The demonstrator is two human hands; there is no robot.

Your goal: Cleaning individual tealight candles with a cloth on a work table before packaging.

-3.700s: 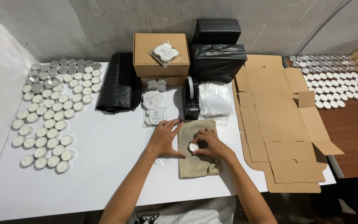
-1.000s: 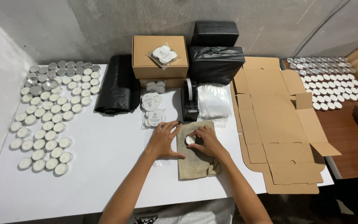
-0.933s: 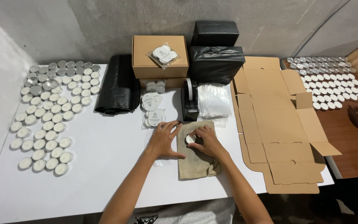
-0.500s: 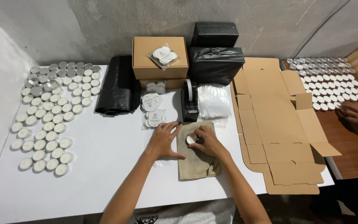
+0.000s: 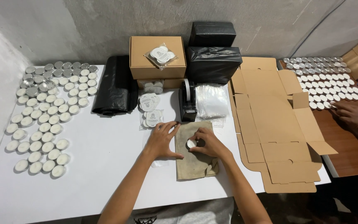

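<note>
While tealight sits mid-cloth, we log: right hand pinching it; left hand spread flat at cloth's left edge, touching.

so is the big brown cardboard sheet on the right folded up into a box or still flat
Flat. The brown die-cut cardboard sheet lies unfolded on the white table, its flaps spread out and no walls raised.

On the white counter, rows of tealights lay at the left. A folded black bag was beside a closed cardboard box. A tape dispenser stood near clear plastic bags, and flat cardboard sheets lay at the right.
</note>
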